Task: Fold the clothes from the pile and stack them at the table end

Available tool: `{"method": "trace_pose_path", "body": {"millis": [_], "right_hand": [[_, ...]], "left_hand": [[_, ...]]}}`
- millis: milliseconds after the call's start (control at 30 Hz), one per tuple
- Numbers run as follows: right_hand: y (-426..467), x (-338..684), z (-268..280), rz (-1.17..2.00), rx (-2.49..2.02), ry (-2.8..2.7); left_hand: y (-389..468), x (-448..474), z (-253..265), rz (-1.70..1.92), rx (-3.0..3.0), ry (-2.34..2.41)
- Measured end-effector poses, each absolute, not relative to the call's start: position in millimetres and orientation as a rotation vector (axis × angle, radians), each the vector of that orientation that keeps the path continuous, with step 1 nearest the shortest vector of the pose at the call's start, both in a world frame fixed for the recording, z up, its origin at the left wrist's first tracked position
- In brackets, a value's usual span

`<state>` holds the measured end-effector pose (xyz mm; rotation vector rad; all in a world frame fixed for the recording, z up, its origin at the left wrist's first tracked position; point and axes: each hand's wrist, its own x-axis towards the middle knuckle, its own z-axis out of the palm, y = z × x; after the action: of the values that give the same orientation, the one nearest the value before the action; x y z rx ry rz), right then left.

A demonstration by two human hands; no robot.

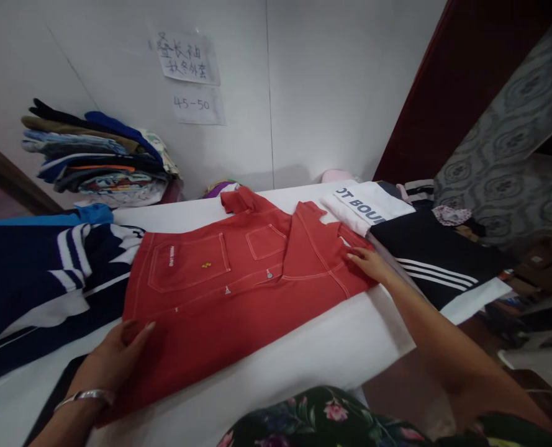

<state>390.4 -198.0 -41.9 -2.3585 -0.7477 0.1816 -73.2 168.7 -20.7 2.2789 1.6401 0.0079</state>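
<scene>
A red jacket [201, 310] with white stitching, patch pockets and metal buttons lies on the white table, its hem toward my left and its collar toward my right. One sleeve is laid across the upper front; the other end of a sleeve sticks out at the far side. At the near hem corner, my left hand [110, 360], with a bracelet on the wrist, has its fingers closed on the fabric. My right hand [371, 264] pinches the jacket near the collar and shoulder. Some fingertips of both hands are hidden by the cloth or the hands themselves.
Dark blue and white clothing [28, 279] lies at the left. A tall pile of folded clothes [108, 161] stands behind it. Black striped clothing [438, 254] and a white lettered garment [369, 202] lie at the right. Paper signs [189, 59] hang on the wall [322, 81].
</scene>
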Motion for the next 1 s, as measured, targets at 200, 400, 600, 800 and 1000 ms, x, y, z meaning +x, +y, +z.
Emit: {"method": "trace_pose_path", "body": {"millis": [200,400,600,800,1000], "right_hand": [[-158,400,-52,0.187,-2.249,-0.683],[-128,409,-46,0.133,-2.059,-0.762],[-111,412,-55,-0.19,-2.151,-0.984],[-109,413,-72,-0.2,-2.487,-0.955],[-111,408,-66,-0.249,-2.615,-0.887]], "left_hand": [[164,-60,-10,0.127,2.126,1.71],[152,-64,0,0.243,2.078,1.815],[152,-66,-15,0.094,2.183,1.856],[148,-63,-6,-0.021,2.278,1.865],[140,-56,0,-0.321,2.37,1.841]]}}
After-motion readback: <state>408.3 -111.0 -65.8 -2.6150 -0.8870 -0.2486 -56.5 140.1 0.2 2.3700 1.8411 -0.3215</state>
